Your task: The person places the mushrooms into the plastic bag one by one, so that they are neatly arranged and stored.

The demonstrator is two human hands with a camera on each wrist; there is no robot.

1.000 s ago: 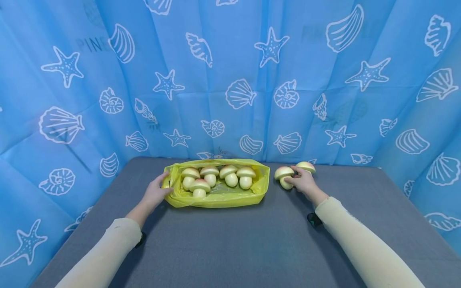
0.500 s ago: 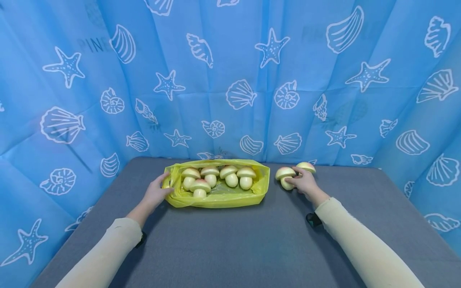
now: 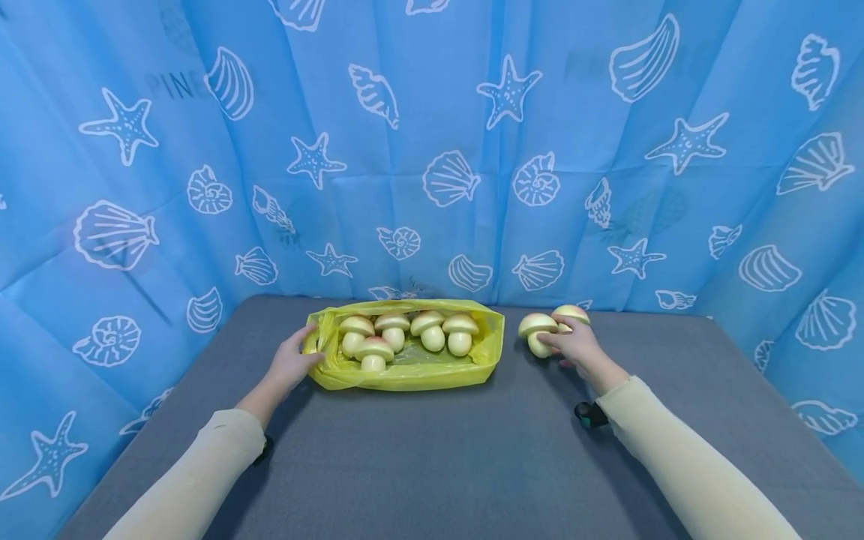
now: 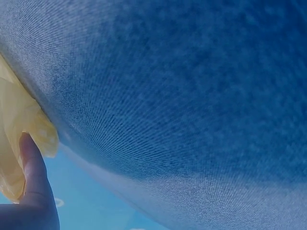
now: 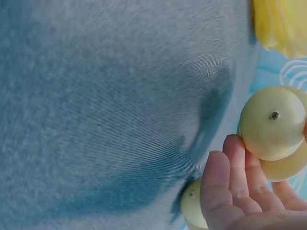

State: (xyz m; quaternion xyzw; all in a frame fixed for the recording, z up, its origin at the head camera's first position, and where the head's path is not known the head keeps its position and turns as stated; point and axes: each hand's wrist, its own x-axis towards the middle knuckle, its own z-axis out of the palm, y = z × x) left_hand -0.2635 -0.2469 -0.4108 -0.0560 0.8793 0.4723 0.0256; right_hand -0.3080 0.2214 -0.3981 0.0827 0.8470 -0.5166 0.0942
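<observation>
A yellow plastic bag lies open on the table with several toy mushrooms inside. My left hand grips the bag's left end; in the left wrist view a digit presses against the yellow plastic. To the right of the bag, my right hand holds a toy mushroom with a pale stem and tan cap. The right wrist view shows fingertips against its round stem end. A second loose mushroom sits just behind the hand, partly hidden by it.
The grey cloth-covered table ends at the back against a blue curtain printed with shells and starfish. Dark wrist devices show under both sleeves, the right one more clearly.
My right hand has shifted slightly right and down with the mushroom it holds, and its fingers sit a little differently. The left hand and the bag stay put.
</observation>
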